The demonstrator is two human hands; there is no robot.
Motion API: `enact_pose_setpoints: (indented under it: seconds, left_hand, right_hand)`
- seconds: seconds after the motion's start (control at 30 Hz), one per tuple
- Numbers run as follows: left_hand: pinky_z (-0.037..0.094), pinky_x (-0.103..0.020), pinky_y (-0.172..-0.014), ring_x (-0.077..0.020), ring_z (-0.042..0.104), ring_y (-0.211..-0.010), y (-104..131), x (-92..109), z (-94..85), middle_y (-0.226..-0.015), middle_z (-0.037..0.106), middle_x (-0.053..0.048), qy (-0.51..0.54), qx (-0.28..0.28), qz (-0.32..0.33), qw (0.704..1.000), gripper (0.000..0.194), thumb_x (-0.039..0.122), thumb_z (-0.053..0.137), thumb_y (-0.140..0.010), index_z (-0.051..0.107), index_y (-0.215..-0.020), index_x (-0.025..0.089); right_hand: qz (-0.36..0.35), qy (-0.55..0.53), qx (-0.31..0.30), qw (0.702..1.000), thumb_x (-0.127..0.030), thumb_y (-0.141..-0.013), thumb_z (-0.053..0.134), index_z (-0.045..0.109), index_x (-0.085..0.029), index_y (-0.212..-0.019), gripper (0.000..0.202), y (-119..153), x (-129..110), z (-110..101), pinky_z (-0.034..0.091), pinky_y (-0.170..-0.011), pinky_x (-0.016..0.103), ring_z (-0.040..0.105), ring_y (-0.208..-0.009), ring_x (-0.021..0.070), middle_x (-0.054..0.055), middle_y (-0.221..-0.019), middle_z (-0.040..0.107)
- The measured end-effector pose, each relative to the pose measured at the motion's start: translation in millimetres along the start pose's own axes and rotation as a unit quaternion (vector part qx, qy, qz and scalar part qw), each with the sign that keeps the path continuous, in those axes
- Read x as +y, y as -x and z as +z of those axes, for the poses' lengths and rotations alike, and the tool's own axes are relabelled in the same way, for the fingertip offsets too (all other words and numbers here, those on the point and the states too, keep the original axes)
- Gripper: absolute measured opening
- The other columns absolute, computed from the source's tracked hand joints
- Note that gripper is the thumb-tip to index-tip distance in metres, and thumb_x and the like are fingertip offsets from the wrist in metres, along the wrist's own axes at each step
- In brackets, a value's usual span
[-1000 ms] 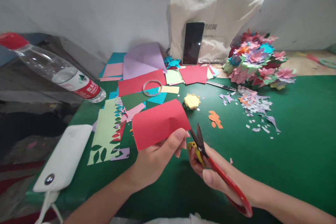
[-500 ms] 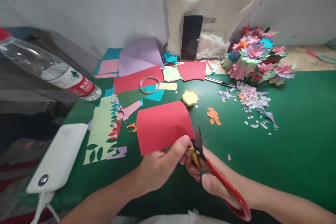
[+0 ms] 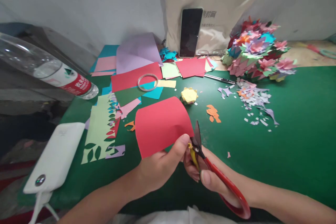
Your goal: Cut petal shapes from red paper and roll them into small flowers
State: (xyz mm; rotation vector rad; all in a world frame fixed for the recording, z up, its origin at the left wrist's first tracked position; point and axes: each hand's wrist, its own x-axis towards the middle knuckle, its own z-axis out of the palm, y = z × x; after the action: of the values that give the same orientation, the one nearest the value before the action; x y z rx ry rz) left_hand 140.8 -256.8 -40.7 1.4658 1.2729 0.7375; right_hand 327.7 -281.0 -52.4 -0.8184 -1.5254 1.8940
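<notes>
My left hand (image 3: 164, 164) is closed on a curved sheet of red paper (image 3: 164, 122), with the thumb pressed on its lower right corner. In my right hand (image 3: 210, 175) is a pair of scissors (image 3: 201, 152) with red handles and dark blades. The blades are parted, one on the near side of the paper's right edge; the other is partly hidden by paper and fingers. A small yellow part shows near the scissors' pivot. Just beyond the paper sits a yellow folded paper piece (image 3: 189, 95). Orange paper petals (image 3: 213, 113) lie to its right.
A cut-out green sheet (image 3: 98, 122), a roll of tape (image 3: 147, 82) and coloured papers (image 3: 139, 54) lie left. A water bottle (image 3: 49, 71) and power bank (image 3: 56, 155) stand at the left edge. Paper flowers (image 3: 258, 50), scraps (image 3: 253, 96) and a phone (image 3: 191, 32) are farther back.
The view has shifted slightly, so the table items sit a little higher and more left. The red paper has tilted a little in my left hand. Both grips are the same.
</notes>
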Motion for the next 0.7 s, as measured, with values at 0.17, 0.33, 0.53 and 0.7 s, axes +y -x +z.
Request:
enact_pose_setpoints:
  seconds: [0.17, 0.33, 0.53, 0.7]
  left_hand:
    - [0.051, -0.026, -0.068, -0.0143, 0.061, -0.063, -0.3, -0.2, 2.7, -0.068, 0.068, 0.003, 0.021, -0.018, 0.014, 1.0, 0.036, 0.045, 0.045, -0.096, 0.063, -0.072, 0.024]
    - [0.05, -0.024, -0.071, -0.0126, 0.062, -0.065, 0.5, -3.1, 2.6, -0.071, 0.069, 0.006, 0.027, -0.018, 0.012, 0.999, 0.032, 0.044, 0.046, -0.096, 0.063, -0.077, 0.025]
    - [0.049, -0.022, -0.069, -0.0117, 0.061, -0.065, -0.1, -1.3, 4.7, -0.069, 0.068, 0.006, 0.047, -0.032, 0.019, 0.998, 0.038, 0.042, 0.044, -0.097, 0.064, -0.07, 0.025]
    - [0.05, -0.022, -0.067, -0.0118, 0.061, -0.064, 1.4, -2.1, 4.5, -0.071, 0.069, 0.005, 0.057, -0.03, 0.016, 0.998, 0.035, 0.042, 0.045, -0.097, 0.065, -0.073, 0.025]
  right_hand:
    - [0.009, 0.002, -0.002, 1.0, -0.067, -0.088, 0.046, 0.043, -0.022, -0.087, 0.046, 0.4, 0.7, 1.7, 0.032, -0.058, 0.028, 0.033, -0.068, 0.014, -0.001, -0.079, 0.038]
    - [0.008, 0.016, 0.004, 1.0, -0.069, -0.089, 0.042, 0.041, -0.022, -0.086, 0.047, 0.1, -0.2, 1.9, 0.032, -0.058, 0.028, 0.032, -0.066, 0.0134, -0.001, -0.079, 0.037]
    - [-0.013, 0.023, 0.014, 1.0, -0.07, -0.091, 0.037, 0.04, -0.022, -0.09, 0.048, -0.9, 2.1, 4.1, 0.031, -0.055, 0.027, 0.031, -0.065, 0.0123, -0.002, -0.078, 0.036]
    - [-0.01, 0.027, 0.018, 0.999, -0.068, -0.09, 0.04, 0.04, -0.021, -0.085, 0.048, -1.3, 2.1, 4.0, 0.03, -0.054, 0.026, 0.031, -0.063, 0.0116, -0.002, -0.075, 0.036]
